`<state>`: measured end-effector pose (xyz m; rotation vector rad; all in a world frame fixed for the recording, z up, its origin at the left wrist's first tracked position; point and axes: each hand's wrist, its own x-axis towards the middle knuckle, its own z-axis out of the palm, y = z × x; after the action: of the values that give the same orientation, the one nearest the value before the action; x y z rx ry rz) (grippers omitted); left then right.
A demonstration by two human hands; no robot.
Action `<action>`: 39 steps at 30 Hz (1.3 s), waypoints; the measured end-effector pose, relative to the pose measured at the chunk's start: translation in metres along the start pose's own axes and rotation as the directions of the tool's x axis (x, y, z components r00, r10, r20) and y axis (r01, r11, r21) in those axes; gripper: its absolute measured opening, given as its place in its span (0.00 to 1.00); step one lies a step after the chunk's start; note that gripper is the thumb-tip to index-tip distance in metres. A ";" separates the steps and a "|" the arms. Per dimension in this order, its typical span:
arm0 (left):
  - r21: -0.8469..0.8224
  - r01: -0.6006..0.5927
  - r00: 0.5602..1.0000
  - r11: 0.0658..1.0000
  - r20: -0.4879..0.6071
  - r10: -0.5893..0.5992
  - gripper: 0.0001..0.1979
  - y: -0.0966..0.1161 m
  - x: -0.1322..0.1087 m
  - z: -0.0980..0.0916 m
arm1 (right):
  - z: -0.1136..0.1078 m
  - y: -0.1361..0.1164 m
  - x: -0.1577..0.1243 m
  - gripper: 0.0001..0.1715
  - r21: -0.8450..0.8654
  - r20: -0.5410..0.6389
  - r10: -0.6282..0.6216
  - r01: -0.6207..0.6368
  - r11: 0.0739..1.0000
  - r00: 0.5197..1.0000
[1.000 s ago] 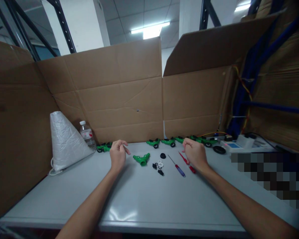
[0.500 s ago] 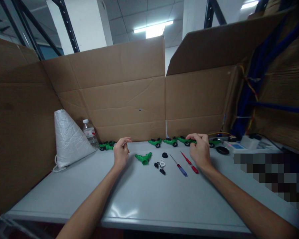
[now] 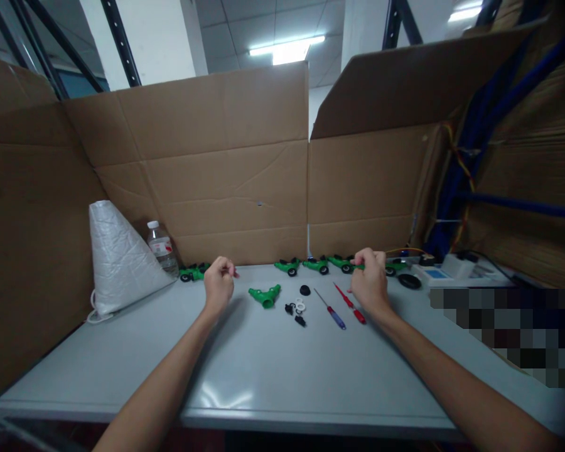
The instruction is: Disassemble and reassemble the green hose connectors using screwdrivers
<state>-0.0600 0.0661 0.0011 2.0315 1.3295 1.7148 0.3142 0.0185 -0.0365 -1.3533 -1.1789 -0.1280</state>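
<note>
My left hand (image 3: 219, 282) hovers over the table, left of a green plastic part (image 3: 265, 296), its fingers curled and no object visible in them. Above the table's right half is my right hand (image 3: 369, 281), fingers bent, nothing seen in its grasp. Between the hands lie a black round cap (image 3: 305, 290), white rings (image 3: 300, 305), small black pieces (image 3: 300, 320), a blue screwdriver (image 3: 336, 317) and a red screwdriver (image 3: 356, 312). The red one is nearest my right hand.
Green toy cars with black wheels (image 3: 316, 266) line the back of the grey table (image 3: 263, 376). A silvery bag (image 3: 120, 263) and a bottle (image 3: 162, 248) stand at left. A black ring (image 3: 409, 281) and power strip (image 3: 461, 271) are at right. Cardboard walls (image 3: 235, 182) surround the table.
The whole view has shifted slightly, moving the scene left and up. My left hand's fingers have curled in more. Objects on the table keep their places.
</note>
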 end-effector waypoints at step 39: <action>0.044 -0.134 0.991 0.990 -0.014 0.135 0.12 -0.014 0.005 0.004 | 0.018 0.032 0.006 0.09 0.111 0.089 0.025 -0.035 0.993 0.996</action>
<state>-0.0636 0.0794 -0.0054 2.1812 1.2715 1.7774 0.3283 0.0460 -0.0577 -1.2876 -1.2203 0.0193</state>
